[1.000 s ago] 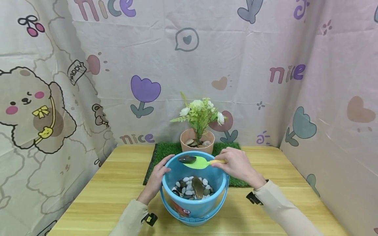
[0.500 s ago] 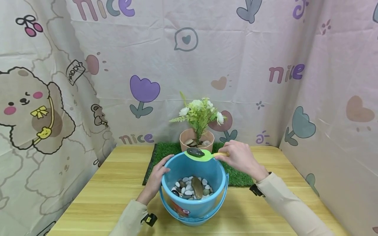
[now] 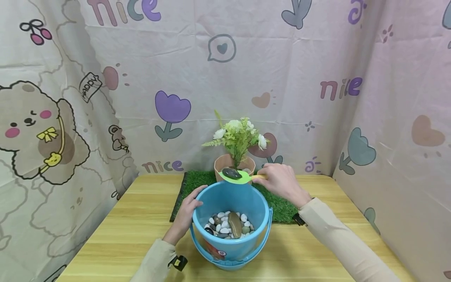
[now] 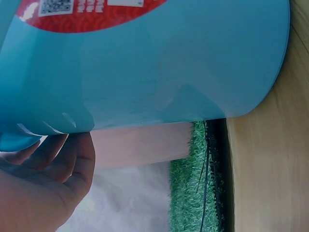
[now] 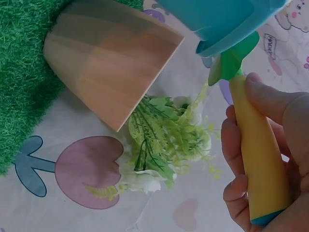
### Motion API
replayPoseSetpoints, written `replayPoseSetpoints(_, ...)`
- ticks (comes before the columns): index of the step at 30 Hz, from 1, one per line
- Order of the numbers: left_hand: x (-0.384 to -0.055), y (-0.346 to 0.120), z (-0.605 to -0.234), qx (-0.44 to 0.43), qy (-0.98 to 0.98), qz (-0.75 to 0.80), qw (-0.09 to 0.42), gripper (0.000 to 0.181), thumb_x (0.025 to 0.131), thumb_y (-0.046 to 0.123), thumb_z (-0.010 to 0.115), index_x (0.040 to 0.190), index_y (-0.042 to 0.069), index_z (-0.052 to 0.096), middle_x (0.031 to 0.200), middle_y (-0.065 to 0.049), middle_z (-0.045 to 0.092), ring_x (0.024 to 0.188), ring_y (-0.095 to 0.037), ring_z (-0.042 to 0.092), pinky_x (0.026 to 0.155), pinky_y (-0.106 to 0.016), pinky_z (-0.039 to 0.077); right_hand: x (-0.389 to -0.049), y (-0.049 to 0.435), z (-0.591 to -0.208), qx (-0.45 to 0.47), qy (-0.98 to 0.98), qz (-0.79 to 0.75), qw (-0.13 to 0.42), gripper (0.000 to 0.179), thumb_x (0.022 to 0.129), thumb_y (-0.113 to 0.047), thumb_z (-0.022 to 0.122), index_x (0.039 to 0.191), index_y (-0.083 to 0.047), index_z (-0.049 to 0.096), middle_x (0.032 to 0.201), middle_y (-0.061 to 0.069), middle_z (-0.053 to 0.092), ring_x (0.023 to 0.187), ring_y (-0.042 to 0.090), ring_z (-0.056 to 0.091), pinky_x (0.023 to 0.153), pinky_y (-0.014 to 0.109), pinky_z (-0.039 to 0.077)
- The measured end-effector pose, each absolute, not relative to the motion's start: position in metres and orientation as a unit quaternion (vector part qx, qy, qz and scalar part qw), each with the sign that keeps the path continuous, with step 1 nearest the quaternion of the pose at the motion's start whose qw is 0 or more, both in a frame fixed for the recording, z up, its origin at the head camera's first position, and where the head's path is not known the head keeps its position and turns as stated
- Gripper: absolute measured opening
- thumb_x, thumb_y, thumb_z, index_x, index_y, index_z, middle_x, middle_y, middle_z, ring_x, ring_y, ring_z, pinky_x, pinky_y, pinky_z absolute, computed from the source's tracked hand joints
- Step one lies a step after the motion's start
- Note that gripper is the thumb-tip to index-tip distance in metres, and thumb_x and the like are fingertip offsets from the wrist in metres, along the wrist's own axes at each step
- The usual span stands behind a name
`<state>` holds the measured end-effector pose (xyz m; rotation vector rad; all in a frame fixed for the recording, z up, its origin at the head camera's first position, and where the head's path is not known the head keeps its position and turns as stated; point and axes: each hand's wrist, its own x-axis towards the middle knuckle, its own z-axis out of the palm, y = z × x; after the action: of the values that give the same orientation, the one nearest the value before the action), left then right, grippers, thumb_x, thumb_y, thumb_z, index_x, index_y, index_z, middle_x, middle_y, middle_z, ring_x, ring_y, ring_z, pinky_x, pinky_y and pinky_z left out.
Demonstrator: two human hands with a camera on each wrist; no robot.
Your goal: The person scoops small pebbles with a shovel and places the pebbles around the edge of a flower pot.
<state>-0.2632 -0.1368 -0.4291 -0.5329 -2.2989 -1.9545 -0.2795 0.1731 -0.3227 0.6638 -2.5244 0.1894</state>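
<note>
My left hand point(image 3: 186, 213) grips the rim of a blue bucket point(image 3: 243, 244) on its left side. White and dark pebbles point(image 3: 224, 225) lie at the bucket's bottom, with a longer brown stone point(image 3: 235, 224) on top. In my right hand point(image 3: 282, 180) is a small toy shovel point(image 5: 260, 150), held by its yellow handle. Its green blade point(image 3: 244, 178) carries a shiny dark stone point(image 3: 231, 173). The blade hangs above the bucket's far rim, in front of a peach flowerpot point(image 3: 225, 161) in the head view. Stones inside that pot are partly hidden.
White artificial flowers point(image 3: 237, 137) rise from the pot. It stands on a green grass mat point(image 3: 201, 178) behind the bucket. The bucket's handle point(image 3: 258, 250) hangs down in front. A patterned cloth point(image 3: 299, 98) encloses the wooden table point(image 3: 134, 219) at the back and sides.
My right hand has lifted the shovel and its dark stone from over the bucket's opening, away past the far rim towards the pot. The left hand stays on the rim.
</note>
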Motion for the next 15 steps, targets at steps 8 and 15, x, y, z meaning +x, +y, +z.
replayPoseSetpoints(8,-0.262,-0.137,-0.429,-0.173,-0.747,-0.64,0.037,0.053,0.093,0.01,0.04,0.147,0.013,0.044,0.148,-0.018,0.047,0.13,-0.041,0.05,0.099,-0.054,0.047,-0.298,0.163,-0.325,0.202,-0.946,0.071,0.241,0.029,0.088,-0.044,0.068,0.068,-0.023,0.07,0.06,-0.007,0.052,0.049,0.011,0.045,0.045,0.03,0.032)
replayPoseSetpoints(15,-0.262,-0.137,-0.429,-0.173,-0.747,-0.641,0.04,0.053,0.094,0.011,0.04,0.147,0.013,0.044,0.148,-0.017,0.047,0.13,-0.041,0.05,0.1,-0.054,0.047,-0.318,0.151,-0.333,0.186,-0.955,0.056,0.225,0.031,0.091,-0.037,0.066,0.068,-0.018,0.069,0.059,-0.001,0.051,0.049,0.015,0.048,0.043,0.033,0.035)
